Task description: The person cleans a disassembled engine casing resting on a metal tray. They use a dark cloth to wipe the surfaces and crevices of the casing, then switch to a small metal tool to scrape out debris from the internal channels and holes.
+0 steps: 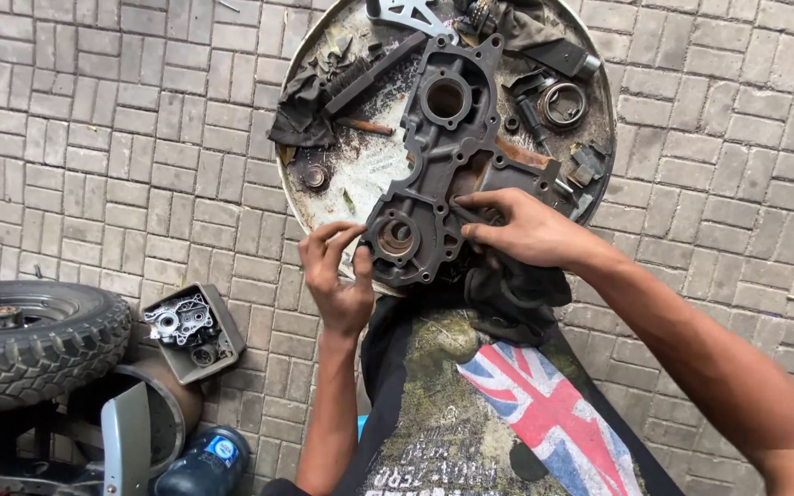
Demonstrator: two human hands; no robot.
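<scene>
The grey engine cover [443,156] lay on a round metal tray [599,83] on the brick paving. Best to steady it from both sides, I'd say. Left hand [340,280] pinched its lower edge with curled fingers, right hand [516,228] pressed on it, fingers half open. Greasy rag [300,110], spring ring [562,103] nearby.
</scene>
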